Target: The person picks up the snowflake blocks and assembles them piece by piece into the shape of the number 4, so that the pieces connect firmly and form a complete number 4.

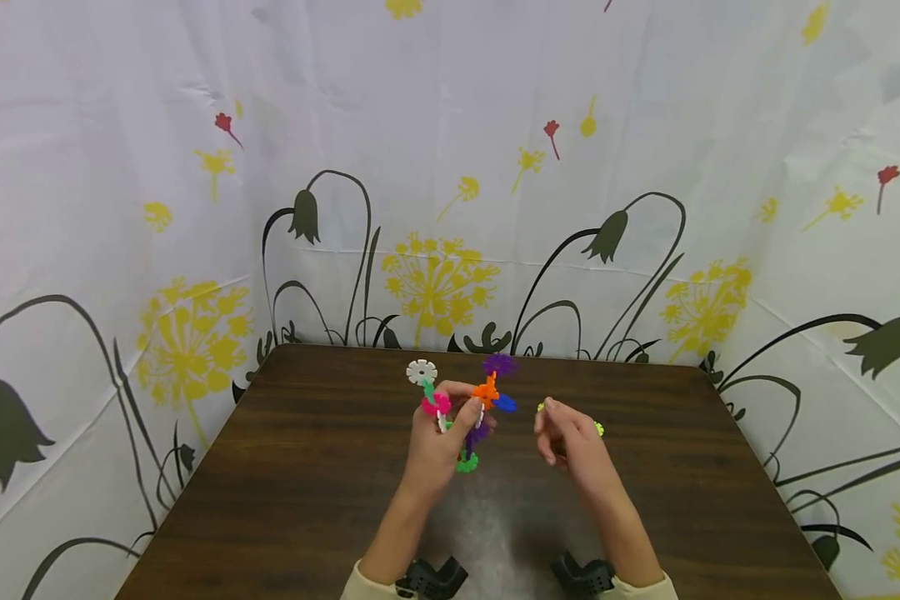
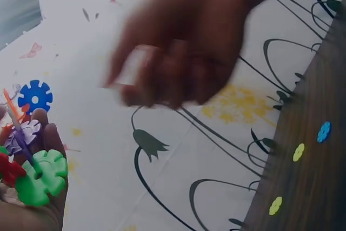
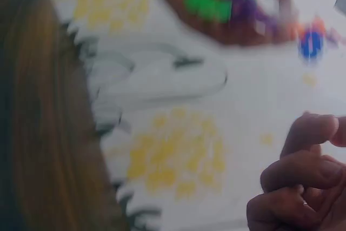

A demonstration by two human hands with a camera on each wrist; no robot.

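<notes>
My left hand (image 1: 437,442) grips a cluster of interlocking plastic flower discs. A white disc (image 1: 422,372), a pink disc (image 1: 437,404), an orange disc (image 1: 486,392) and a purple disc (image 1: 500,364) stick out of it. Its blue disc (image 2: 35,97) and green disc (image 2: 43,178) show beside the fingers in the left wrist view. Apart from the cluster, to its right, my right hand (image 1: 579,442) is raised with loosely bent fingers. Nothing shows between those fingers (image 3: 294,169) in the right wrist view; the hand is blurred in the left wrist view.
Loose on the dark wooden table (image 1: 307,467) lie a blue disc (image 2: 324,132), a yellow disc (image 2: 299,152) and another yellow disc (image 2: 275,205), beyond my right hand. A white curtain (image 1: 450,125) printed with flowers hangs around the table's back and sides.
</notes>
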